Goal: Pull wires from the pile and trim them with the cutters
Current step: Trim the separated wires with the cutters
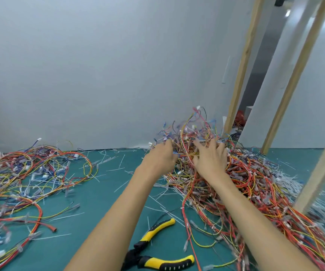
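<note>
While both hands reach into the wire pile [255,184] at centre-right, left hand [161,156] has fingers curled among strands, blurred, can't tell if pinching any. Right hand [211,160]: fingers spread over the tangle. Cutters [141,243], yellow/black handles apart, lie lower centre on green mat [99,192] btwn forearms.

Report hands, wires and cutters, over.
Left hand deep in wire pile, grip unclear. Right hand spread on top. Cutters lie untouched on mat, handles apart. Nothing blocking.
</note>
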A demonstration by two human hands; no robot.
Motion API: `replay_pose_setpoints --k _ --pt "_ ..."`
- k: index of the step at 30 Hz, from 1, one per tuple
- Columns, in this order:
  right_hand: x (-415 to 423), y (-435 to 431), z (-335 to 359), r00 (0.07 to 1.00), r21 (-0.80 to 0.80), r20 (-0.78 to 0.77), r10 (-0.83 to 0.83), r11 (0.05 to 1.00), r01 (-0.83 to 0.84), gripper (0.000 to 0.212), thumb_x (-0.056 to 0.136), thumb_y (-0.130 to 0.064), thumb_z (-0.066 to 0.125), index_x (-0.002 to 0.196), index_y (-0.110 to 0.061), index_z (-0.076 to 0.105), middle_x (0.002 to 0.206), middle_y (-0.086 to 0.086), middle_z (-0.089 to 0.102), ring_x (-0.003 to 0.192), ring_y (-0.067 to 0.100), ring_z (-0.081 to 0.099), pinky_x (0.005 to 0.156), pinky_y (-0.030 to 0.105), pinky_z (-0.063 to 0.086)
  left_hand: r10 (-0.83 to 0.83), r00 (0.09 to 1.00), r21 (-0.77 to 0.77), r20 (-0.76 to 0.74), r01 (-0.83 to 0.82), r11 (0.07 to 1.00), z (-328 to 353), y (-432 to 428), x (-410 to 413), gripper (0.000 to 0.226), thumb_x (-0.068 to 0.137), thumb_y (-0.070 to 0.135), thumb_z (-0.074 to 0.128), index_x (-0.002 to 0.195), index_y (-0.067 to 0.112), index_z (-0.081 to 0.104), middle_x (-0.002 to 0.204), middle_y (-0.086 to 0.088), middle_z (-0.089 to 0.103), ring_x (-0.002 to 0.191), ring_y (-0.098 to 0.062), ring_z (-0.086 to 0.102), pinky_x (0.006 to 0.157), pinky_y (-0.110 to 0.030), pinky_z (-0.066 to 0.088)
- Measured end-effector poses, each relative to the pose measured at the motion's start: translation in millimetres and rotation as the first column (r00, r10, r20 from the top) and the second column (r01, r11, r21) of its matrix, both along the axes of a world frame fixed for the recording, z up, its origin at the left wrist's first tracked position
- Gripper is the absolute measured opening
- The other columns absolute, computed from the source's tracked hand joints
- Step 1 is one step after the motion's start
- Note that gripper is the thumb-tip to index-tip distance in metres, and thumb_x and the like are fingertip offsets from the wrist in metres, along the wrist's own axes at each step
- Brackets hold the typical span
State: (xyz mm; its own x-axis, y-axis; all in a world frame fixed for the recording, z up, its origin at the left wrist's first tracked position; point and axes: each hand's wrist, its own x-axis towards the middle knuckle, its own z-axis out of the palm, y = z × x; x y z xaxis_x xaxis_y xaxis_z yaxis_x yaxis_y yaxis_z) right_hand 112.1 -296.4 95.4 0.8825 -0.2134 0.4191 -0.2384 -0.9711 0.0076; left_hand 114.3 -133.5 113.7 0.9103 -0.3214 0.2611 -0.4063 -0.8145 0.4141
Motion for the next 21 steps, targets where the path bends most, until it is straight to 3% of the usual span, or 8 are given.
replay_pose_setpoints --k 1,3,9,12,13,15,18,21 --pt "3.3 -9.4 -11.6 0.987 0.027 -0.158 -0.028 0.999 0.033 0.054 0.100 -0.042 0.041 0.152 -0.039 0.025 0.151 0.018 0.031 0.135 0.045 0.029 0.112 0.053 0.024 -0.030 0.999 0.046 -0.043 0.032 0.998 -11.4 5.3 1.1 0.033 0.100 0.025 0.045 0.127 0.007 0.045 0.126 -0.016 0.054 0.114 -0.035 0.053 0.094 -0.045 0.045" --pt "6.3 -20.5 -28.3 0.969 0.074 -0.247 -0.015 0.997 0.035 0.055 0.102 -0.051 0.030 0.154 -0.042 0.015 0.156 0.015 0.025 0.140 0.046 0.023 0.113 0.056 0.017 -0.071 0.994 0.059 -0.079 0.076 0.995 -35.2 18.5 -0.1 0.028 0.099 0.023 0.045 0.123 0.009 0.050 0.124 -0.013 0.054 0.115 -0.031 0.052 0.097 -0.042 0.044" --pt "-11.4 -1.1 -19.0 0.991 -0.008 -0.100 -0.083 0.997 0.083 0.059 0.097 -0.051 0.044 0.151 -0.032 0.030 0.163 0.017 0.005 0.146 0.048 0.001 0.116 0.062 0.005 -0.055 0.996 0.021 -0.076 0.057 0.998 -96.7 76.4 -19.9 0.026 0.099 0.022 0.048 0.123 0.013 0.054 0.124 -0.006 0.055 0.116 -0.021 0.052 0.097 -0.028 0.039" --pt "-43.2 33.5 -5.4 0.984 -0.004 -0.061 0.168 0.986 -0.168 0.053 0.094 -0.053 0.048 0.141 -0.028 0.047 0.159 0.012 0.025 0.145 0.039 0.019 0.115 0.055 0.017 -0.040 0.999 -0.039 0.004 0.040 0.998 -111.6 103.8 -35.8 0.026 0.098 0.024 0.050 0.122 0.015 0.054 0.122 -0.002 0.054 0.117 -0.019 0.050 0.097 -0.027 0.038" --pt "-57.8 48.1 -3.5 0.927 0.102 -0.095 0.364 0.929 -0.354 0.049 0.093 -0.055 0.049 0.135 -0.030 0.053 0.154 0.005 0.037 0.142 0.030 0.030 0.115 0.049 0.024 -0.043 0.998 -0.051 0.047 0.045 0.998 -114.0 111.6 -41.8 0.027 0.097 0.025 0.052 0.123 0.017 0.054 0.122 0.000 0.054 0.116 -0.018 0.050 0.098 -0.030 0.038" --pt "-91.9 78.0 -9.5 0.698 0.351 -0.226 0.679 0.725 -0.592 0.046 0.091 -0.060 0.051 0.131 -0.037 0.057 0.145 -0.007 0.049 0.137 0.016 0.040 0.114 0.040 0.030 -0.063 0.990 -0.045 0.127 0.069 0.997 -117.4 126.5 -52.7 0.028 0.096 0.026 0.053 0.123 0.018 0.054 0.122 0.002 0.054 0.115 -0.017 0.050 0.099 -0.035 0.039" --pt "-132.6 106.7 -35.9 0.413 0.377 -0.416 0.810 0.567 -0.732 0.059 0.088 -0.067 0.052 0.142 -0.048 0.037 0.160 -0.008 0.023 0.150 0.020 0.013 0.121 0.040 0.009 -0.061 0.981 0.004 0.185 0.062 0.998 -122.2 145.9 -62.2 0.027 0.096 0.024 0.054 0.121 0.016 0.057 0.122 0.002 0.057 0.114 -0.019 0.052 0.099 -0.036 0.039" --pt "-147.7 120.6 -60.1 0.283 0.397 -0.416 0.864 0.452 -0.799 0.061 0.095 -0.056 0.048 0.149 -0.050 0.019 0.164 -0.006 0.007 0.151 0.016 -0.006 0.119 0.036 -0.004 -0.041 0.981 -0.018 0.192 0.046 0.999 -126.9 157.9 -67.3 0.023 0.094 0.023 0.057 0.115 0.015 0.060 0.115 0.002 0.060 0.110 -0.019 0.054 0.096 -0.035 0.040"
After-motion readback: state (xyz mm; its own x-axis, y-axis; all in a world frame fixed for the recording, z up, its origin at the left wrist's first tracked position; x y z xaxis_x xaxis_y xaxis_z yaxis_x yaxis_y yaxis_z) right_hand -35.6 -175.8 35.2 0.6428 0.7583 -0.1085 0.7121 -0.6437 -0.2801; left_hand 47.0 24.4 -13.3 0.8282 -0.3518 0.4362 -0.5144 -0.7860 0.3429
